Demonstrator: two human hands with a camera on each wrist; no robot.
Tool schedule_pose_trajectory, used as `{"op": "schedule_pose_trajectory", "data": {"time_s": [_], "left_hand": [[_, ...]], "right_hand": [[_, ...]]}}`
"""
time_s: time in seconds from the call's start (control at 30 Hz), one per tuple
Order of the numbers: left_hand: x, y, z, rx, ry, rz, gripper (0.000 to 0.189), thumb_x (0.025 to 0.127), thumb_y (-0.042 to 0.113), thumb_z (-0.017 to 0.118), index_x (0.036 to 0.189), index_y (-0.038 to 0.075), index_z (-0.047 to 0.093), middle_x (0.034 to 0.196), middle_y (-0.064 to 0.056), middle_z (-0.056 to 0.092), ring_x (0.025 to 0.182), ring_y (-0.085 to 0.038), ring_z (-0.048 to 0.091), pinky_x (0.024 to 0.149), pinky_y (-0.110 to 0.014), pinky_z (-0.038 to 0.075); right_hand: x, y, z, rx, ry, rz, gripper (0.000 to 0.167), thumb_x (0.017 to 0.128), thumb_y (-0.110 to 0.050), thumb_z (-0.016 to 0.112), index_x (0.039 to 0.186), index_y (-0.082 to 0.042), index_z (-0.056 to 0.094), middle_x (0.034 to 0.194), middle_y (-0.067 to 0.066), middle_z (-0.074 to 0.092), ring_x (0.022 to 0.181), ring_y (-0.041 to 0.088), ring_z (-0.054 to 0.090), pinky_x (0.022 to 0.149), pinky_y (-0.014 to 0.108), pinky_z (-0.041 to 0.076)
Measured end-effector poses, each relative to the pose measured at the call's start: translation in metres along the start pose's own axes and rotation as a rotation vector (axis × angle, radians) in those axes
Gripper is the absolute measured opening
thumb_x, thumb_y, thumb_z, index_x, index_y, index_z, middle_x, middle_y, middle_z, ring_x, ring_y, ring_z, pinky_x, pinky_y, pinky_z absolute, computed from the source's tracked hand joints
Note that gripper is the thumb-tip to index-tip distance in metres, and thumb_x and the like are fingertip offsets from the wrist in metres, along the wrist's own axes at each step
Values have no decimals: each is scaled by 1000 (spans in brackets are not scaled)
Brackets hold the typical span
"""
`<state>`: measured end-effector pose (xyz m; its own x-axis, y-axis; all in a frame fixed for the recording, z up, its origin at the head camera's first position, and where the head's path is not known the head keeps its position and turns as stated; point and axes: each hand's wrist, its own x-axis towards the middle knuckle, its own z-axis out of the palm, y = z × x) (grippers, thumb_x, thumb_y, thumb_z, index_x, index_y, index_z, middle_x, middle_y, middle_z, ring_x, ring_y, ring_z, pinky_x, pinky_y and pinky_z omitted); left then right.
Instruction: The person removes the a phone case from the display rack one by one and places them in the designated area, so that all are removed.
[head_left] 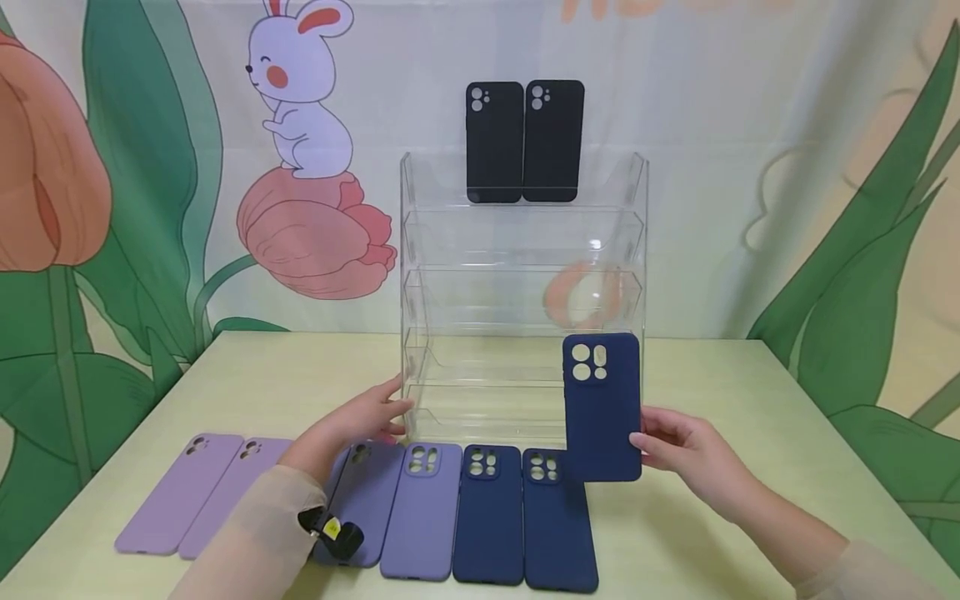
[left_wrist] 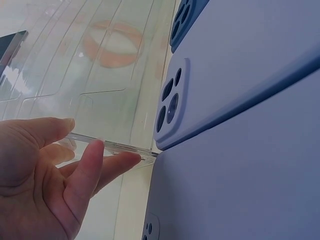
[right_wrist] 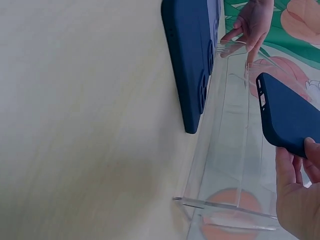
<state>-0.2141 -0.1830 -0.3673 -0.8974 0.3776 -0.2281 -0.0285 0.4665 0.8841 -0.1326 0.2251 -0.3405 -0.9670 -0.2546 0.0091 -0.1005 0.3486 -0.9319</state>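
My right hand [head_left: 693, 454] pinches a navy phone case [head_left: 602, 417] by its lower right edge, thumb on the back face. This case stands upright in front of the right side of a clear tiered rack [head_left: 525, 386], its camera cutouts at the top. At the rack's lower left corner, my left hand [head_left: 367, 417] grips the side panel; in the left wrist view, the thumb and fingers [left_wrist: 82, 170] lie on either side of that clear edge. Two black phone cases [head_left: 494, 146] stand side by side in the rack's top tier.
Before the rack lie two navy cases [head_left: 487, 525], two violet cases [head_left: 422, 521] and two light purple cases [head_left: 176, 496] in a row on the pale table [head_left: 697, 550]. My left forearm crosses over part of the row. Behind hangs a printed curtain [head_left: 697, 167].
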Motion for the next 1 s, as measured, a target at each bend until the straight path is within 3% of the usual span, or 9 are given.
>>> {"op": "schedule_pose_trajectory", "data": {"time_s": [0.37,0.63,0.77,1.0], "left_hand": [[0,2,-1,-10,-11,17,61,101,18,40,151,14,5,140,-31,33,111,-41,54,72,-37,53],[0,2,-1,7,6,-2,61,101,17,41,151,13,5,140,-32,32,108,-40,56,69,-35,53],[0,1,0,2,-1,0,61,101,18,41,151,13,6,139,-32,33,109,-40,56,69,-35,53],[0,0,0,-12,-2,-1,61,101,18,41,151,14,6,140,-32,33,110,-40,55,69,-35,53]], "right_hand": [[-20,19,-9,35,-24,86,52,91,-17,61,131,13,43,117,23,59,96,19,62,79,33,52],[-37,43,-14,64,-111,197,58,91,-19,61,130,18,39,119,24,57,98,20,62,79,36,52],[-41,54,-16,66,-172,223,59,92,-17,60,128,23,36,115,25,59,96,22,62,77,38,53],[-42,63,-10,44,-206,293,50,91,-12,61,121,23,42,95,8,60,86,19,62,73,39,54]]}}
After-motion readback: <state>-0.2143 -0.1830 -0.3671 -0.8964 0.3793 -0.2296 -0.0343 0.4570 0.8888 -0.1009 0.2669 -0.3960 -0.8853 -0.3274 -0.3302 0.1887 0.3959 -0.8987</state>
